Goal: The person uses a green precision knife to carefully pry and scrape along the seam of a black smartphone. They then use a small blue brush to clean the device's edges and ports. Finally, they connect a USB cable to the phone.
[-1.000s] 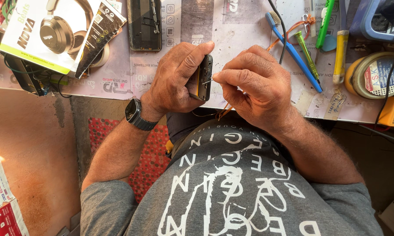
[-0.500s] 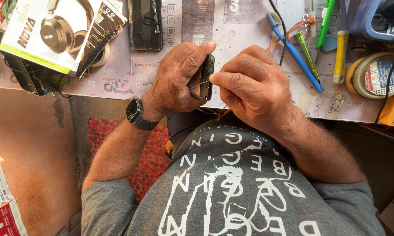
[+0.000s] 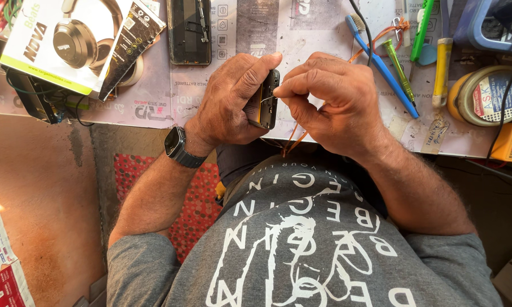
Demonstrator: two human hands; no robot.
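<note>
My left hand [image 3: 233,102] grips a small dark phone [image 3: 266,101] held on edge over the front of the workbench mat [image 3: 210,102]. My right hand [image 3: 330,99] is pinched shut on a thin metal tool whose tip touches the phone's open side. Thin orange wires [image 3: 293,139] hang down below my right hand. A dark smartwatch [image 3: 176,145] sits on my left wrist.
A second opened phone [image 3: 189,28] lies at the back of the mat. A headphone box [image 3: 57,45] sits at the far left. A blue toothbrush [image 3: 381,62], green screwdriver [image 3: 401,71], yellow tool [image 3: 440,71] and a round tin [image 3: 486,94] lie right.
My two hands stay together on the phone with only small finger shifts; the right hand's pinch has moved slightly against the phone's edge.
</note>
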